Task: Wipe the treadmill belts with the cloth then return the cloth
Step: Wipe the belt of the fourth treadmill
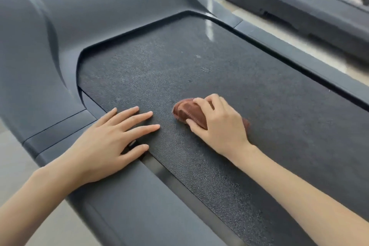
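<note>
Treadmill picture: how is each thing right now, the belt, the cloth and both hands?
belt: dark, with a few pale specks.
cloth: brown, bunched up on the belt.
left hand: open, flat, fingers on the belt's edge.
right hand: gripping the cloth, holding it down.

Right hand [221,126] hides much of the cloth [186,111].

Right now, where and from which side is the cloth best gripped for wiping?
Grip the brown cloth over its humped middle, coming from above. It lies as a low wad flat on the belt, with no raised edge to pinch. The right hand holds it so, fingers curled over the top and thumb at the near side.
</note>
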The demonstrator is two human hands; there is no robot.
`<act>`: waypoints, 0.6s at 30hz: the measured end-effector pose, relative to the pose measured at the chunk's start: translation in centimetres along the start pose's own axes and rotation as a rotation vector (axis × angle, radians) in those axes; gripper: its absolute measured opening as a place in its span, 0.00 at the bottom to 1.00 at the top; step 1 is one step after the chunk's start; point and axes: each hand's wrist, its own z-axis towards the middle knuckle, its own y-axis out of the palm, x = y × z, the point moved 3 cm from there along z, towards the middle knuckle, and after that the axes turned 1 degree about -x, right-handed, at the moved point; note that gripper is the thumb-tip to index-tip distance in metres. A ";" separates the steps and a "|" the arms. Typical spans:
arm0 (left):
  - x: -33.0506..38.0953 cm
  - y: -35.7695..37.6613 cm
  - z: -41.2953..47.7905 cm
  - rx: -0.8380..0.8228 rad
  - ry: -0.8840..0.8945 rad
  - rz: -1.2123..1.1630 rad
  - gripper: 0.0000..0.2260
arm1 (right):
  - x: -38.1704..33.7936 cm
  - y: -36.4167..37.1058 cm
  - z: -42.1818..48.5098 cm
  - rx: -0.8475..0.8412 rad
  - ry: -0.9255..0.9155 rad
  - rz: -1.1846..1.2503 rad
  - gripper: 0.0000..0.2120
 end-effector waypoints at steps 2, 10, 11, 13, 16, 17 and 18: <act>-0.7 -0.1 -0.1 0.004 -0.003 0.013 0.25 | 0.1 -0.7 -0.8 -0.038 -0.180 0.082 0.23; -0.9 0.0 -0.4 0.079 -0.034 -0.012 0.23 | 11.0 2.3 7.1 -0.030 0.408 0.005 0.22; -0.9 -0.1 -0.4 0.084 -0.031 -0.024 0.23 | 11.6 3.1 8.9 -0.037 0.481 -0.021 0.23; -1.1 -0.1 -0.3 0.098 -0.020 -0.045 0.22 | 11.5 4.6 12.0 -0.046 0.545 -0.066 0.25; -1.0 0.0 -0.4 0.115 -0.012 -0.063 0.21 | 9.7 6.1 15.2 -0.027 0.502 -0.094 0.25; -1.0 0.0 -0.4 0.117 -0.012 -0.066 0.21 | 8.9 6.3 15.7 -0.024 0.455 -0.102 0.25; -1.0 -0.1 -0.3 0.118 -0.012 -0.065 0.21 | 8.1 6.4 15.9 -0.024 0.403 -0.103 0.25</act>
